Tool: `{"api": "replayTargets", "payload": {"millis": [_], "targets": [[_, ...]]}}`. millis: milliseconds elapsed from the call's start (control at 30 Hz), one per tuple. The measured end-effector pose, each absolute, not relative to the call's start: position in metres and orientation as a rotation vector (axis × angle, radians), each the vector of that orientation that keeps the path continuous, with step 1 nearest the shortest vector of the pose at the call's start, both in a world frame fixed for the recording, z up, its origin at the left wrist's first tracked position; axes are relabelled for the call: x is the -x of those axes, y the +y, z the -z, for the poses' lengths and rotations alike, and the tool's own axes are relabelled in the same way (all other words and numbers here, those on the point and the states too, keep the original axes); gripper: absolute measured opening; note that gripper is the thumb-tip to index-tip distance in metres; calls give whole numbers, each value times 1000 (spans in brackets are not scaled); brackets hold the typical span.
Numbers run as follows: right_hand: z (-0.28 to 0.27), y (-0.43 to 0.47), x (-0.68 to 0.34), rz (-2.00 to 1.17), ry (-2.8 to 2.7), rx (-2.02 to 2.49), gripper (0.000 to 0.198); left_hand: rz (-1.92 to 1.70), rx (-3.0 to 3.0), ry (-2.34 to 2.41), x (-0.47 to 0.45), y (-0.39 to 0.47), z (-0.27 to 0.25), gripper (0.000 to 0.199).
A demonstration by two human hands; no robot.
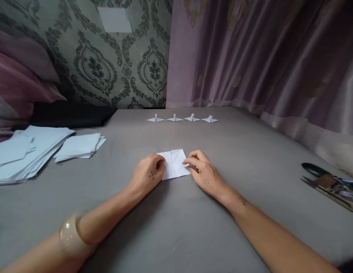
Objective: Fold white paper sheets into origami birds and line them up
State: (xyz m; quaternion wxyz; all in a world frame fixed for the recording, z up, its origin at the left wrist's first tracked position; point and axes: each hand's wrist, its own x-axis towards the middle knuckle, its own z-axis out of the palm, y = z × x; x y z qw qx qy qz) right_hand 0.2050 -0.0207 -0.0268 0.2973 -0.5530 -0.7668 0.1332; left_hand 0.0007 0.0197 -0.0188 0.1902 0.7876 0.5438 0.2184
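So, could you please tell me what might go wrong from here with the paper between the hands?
The creased sheet could skew or wrinkle if the left hand and right hand, at its opposite sides, press unevenly. The smaller paper stack, already uneven at its edges, might slide if the left arm brushed it.

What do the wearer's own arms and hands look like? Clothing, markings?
No sleeves or gloves visible. Left forearm: wide, glossy cream bangle. Left hand: cluster of small dark marks on the back. Right hand: fainter dotted cluster; another small dark mark near the wrist. No bangle on the right forearm.
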Motion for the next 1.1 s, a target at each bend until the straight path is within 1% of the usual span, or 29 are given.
{"api": "replayTargets", "payload": {"millis": [167, 333, 433, 500, 567, 633, 700, 800, 833, 933, 1100], "targets": [[26, -21, -202, -306, -2179, 1432, 38, -621, -2157, 1580, -1, 20, 23, 23], [22, -18, -203, -313, -2230, 1428, 41, -647, -2162, 1620, -3, 17, 26, 22], [17, -8, -209, -428, -2279, 1375, 42, -773, -2243, 1587, 0, 11, 25, 21], [14, -1, -214, -536, -2275, 1339, 41, -839, -2356, 1447, 3, 6, 25, 21], [11, 2, -218, -645, -2238, 1305, 40, -788, -2465, 1269, 7, 1, 26, 29], [10, 0, -220, -683, -2182, 1310, 38, -694, -2534, 1201, 10, -3, 26, 35], [12, -7, -220, -635, -2141, 1325, 37, -645, -2599, 1231, 11, -5, 24, 32], [18, -21, -218, -505, -2131, 1313, 37, -601, -2732, 1182, 8, -5, 18, 20], [21, -25, -217, -464, -2130, 1313, 37, -568, -2778, 1117, 6, -5, 15, 20], [28, -35, -215, -369, -2120, 1332, 37, -445, -2876, 949, -1, -4, 7, 29], [24, -42, -209, -318, -2073, 1369, 31, -380, -2848, 1010, -13, 2, 1, 30]]}}
